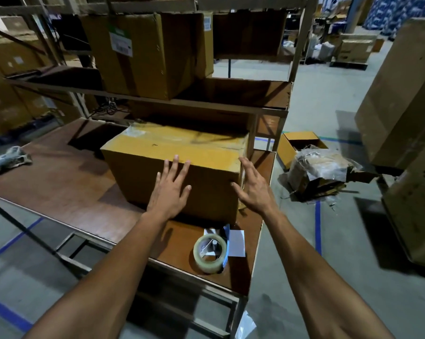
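A closed brown cardboard box [177,152], taped along its top, stands on the brown wooden table [67,182]. My left hand [170,189] lies with spread straight fingers against the box's near side, fingertips at its top edge. My right hand [254,187] is open beside the box's near right corner, fingers straight and pointing up; whether it touches the box I cannot tell. A roll of clear packing tape on a blue dispenser [210,253] stands on the table near its front edge, below my hands.
A white paper slip [236,242] lies by the tape. A crumpled grey cloth [7,160] sits at the table's left. A shelf above holds a large labelled carton [148,52]. Plastic-wrapped cardboard scraps [319,172] and tall cartons [402,99] stand on the floor to the right.
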Demonstrator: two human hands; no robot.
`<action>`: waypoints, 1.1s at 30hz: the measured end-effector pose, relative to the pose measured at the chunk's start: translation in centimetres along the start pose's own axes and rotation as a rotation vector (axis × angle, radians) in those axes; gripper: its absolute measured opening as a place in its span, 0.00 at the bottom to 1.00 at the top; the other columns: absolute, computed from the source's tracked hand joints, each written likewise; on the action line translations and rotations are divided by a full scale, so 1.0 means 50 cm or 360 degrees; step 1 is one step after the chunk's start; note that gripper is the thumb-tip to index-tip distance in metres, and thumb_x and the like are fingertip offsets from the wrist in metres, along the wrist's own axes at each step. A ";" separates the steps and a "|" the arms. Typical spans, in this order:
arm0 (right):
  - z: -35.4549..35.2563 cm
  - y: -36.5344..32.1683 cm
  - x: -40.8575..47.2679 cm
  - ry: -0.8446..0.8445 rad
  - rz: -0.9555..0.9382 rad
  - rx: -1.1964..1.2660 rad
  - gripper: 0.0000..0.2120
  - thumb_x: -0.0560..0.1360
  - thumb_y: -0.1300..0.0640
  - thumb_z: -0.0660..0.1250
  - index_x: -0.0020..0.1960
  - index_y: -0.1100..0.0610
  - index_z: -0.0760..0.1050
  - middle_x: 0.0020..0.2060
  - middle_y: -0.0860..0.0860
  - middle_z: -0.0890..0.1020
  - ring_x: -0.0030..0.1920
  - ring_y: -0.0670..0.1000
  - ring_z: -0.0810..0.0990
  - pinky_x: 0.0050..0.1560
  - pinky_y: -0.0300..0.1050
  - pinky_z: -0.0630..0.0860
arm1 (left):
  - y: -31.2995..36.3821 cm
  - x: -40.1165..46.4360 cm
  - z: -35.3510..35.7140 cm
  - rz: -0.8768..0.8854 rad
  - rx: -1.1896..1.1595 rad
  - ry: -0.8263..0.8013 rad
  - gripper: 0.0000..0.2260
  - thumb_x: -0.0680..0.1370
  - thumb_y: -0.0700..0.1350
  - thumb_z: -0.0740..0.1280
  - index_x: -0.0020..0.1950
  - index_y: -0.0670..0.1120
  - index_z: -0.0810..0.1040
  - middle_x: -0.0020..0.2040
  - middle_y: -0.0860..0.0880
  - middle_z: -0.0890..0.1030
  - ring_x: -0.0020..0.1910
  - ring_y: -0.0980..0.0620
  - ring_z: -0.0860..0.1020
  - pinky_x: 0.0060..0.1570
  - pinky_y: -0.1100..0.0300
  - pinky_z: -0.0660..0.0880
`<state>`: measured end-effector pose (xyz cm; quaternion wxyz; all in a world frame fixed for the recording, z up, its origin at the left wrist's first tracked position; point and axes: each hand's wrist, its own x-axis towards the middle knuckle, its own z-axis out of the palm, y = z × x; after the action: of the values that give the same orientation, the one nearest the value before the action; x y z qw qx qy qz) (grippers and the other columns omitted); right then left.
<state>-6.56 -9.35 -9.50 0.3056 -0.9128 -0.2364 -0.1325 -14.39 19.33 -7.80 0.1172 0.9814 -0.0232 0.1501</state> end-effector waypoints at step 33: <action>0.275 -0.241 -0.226 0.0105 0.1373 -0.0253 0.35 0.75 0.34 0.71 0.73 0.53 0.69 0.64 0.56 0.79 0.64 0.59 0.78 0.59 0.51 0.74 | -0.143 -0.069 0.178 0.0599 -0.0485 -0.0918 0.31 0.87 0.46 0.59 0.87 0.50 0.49 0.86 0.47 0.60 0.81 0.44 0.65 0.80 0.48 0.63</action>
<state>-21.01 3.68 -18.59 0.2691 -0.9439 0.1871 -0.0397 -14.53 24.20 -18.71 0.2209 0.9332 -0.2573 -0.1187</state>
